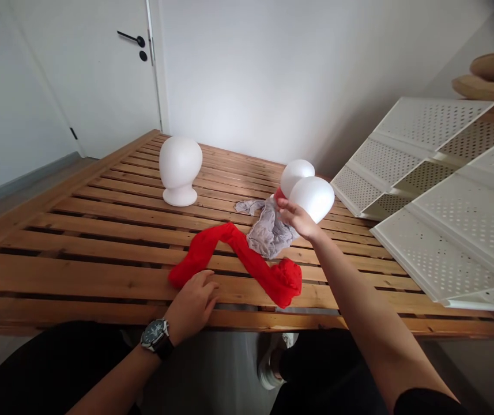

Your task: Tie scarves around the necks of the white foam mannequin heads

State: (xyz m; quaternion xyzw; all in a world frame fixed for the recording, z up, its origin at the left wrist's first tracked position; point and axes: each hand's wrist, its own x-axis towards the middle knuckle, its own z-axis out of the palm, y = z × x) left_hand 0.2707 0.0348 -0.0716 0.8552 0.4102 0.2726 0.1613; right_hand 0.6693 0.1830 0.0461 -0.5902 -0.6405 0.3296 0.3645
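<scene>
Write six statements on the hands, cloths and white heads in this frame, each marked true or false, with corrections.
1. The left hand is at the left end of the red cloth. True.
2. A watch is worn on the right wrist. False: it is on the left wrist.
3. The left head stands apart from the two right heads. True.
4. The gray cloth is draped over the left head. False: it lies crumpled on the slats, near the right heads.
5. White perforated panels are to the right of all the heads. True.
6. The right hand is nearest the left head. False: it is by the right heads.
</scene>
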